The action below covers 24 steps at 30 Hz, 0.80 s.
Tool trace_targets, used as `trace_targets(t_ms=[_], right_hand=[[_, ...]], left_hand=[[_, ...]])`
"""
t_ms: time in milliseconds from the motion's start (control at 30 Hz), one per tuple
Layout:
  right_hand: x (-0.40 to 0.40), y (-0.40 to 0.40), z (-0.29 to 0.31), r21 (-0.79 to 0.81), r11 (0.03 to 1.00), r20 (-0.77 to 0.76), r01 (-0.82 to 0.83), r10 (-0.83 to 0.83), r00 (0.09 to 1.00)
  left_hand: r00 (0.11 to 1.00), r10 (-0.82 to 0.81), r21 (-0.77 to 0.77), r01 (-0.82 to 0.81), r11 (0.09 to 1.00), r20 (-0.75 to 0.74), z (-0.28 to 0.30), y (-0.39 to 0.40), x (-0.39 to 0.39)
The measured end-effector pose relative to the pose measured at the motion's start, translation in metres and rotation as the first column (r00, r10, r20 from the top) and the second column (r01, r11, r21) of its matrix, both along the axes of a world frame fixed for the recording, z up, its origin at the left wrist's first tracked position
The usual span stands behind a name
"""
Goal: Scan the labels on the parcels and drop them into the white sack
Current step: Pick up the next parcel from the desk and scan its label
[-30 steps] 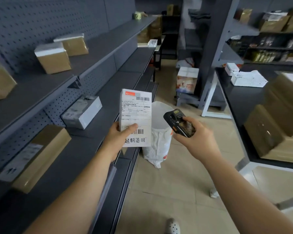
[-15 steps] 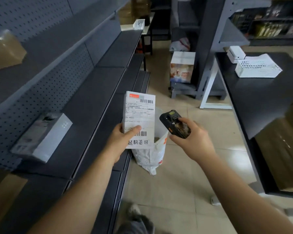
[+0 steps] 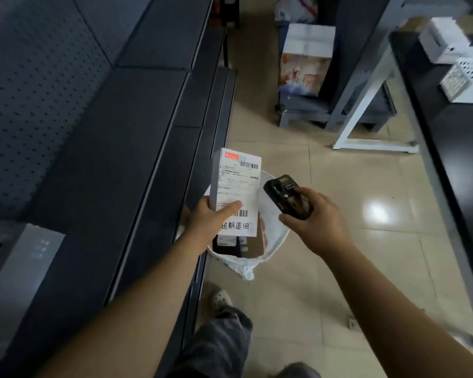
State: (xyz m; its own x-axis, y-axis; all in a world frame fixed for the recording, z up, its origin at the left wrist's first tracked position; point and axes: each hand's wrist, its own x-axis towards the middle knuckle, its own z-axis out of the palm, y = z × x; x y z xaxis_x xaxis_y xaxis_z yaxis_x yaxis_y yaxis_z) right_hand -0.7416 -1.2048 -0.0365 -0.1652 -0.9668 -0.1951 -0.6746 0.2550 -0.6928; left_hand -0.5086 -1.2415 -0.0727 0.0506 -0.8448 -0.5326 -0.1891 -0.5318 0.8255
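a grey box (image 3: 17, 271) is lying at the near left on the dark shelf (image 3: 115, 148), which is running away along the left side under a pegboard wall (image 3: 38, 77). just right of the shelf edge, the left hand (image 3: 210, 222) is gripping a white parcel (image 3: 236, 190) by its near end, thumb pressing across the label (image 3: 239, 186), fingers hidden behind it. the parcel is standing upright, label facing the camera, barcodes and handwritten characters showing. it is hovering over the open mouth of the white sack (image 3: 268, 241), which is sitting on the tiled floor (image 3: 325, 200) beside the shelf base; some dark and brown items are showing inside. right of the parcel, the right hand (image 3: 316, 222) is curling around a black scanner (image 3: 286, 196), its far end tilting toward the label, just beside the parcel and not touching it. a shoe (image 3: 220, 298) is resting on the floor near the sack. farther off, a printed box (image 3: 306, 61) is standing on a low platform. at the far right, a white basket (image 3: 464, 80) is sitting on a black tabletop (image 3: 459, 148).
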Motion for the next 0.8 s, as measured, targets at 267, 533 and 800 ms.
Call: trace_targets(t_ms=[267, 533, 800], right_hand=[[0.008, -0.053, -0.1, 0.127, 0.992, 0.074, 0.017, -0.026, 0.997], [0.016, -0.098, -0.211, 0.228, 0.972, 0.107, -0.054, 0.03, 0.994], [0.002, -0.121, -0.279, 0.361, 0.932, 0.066, 0.029, -0.057, 0.996]], left_hand=[[0.994, 0.009, 0.157, -0.027, 0.987, 0.113, -0.099, -0.034, -0.004], [0.971, 0.041, 0.248, -0.101, 0.963, 0.237, -0.209, -0.064, -0.029], [0.945, 0.051, 0.281, -0.147, 0.948, 0.323, -0.285, -0.106, -0.033]])
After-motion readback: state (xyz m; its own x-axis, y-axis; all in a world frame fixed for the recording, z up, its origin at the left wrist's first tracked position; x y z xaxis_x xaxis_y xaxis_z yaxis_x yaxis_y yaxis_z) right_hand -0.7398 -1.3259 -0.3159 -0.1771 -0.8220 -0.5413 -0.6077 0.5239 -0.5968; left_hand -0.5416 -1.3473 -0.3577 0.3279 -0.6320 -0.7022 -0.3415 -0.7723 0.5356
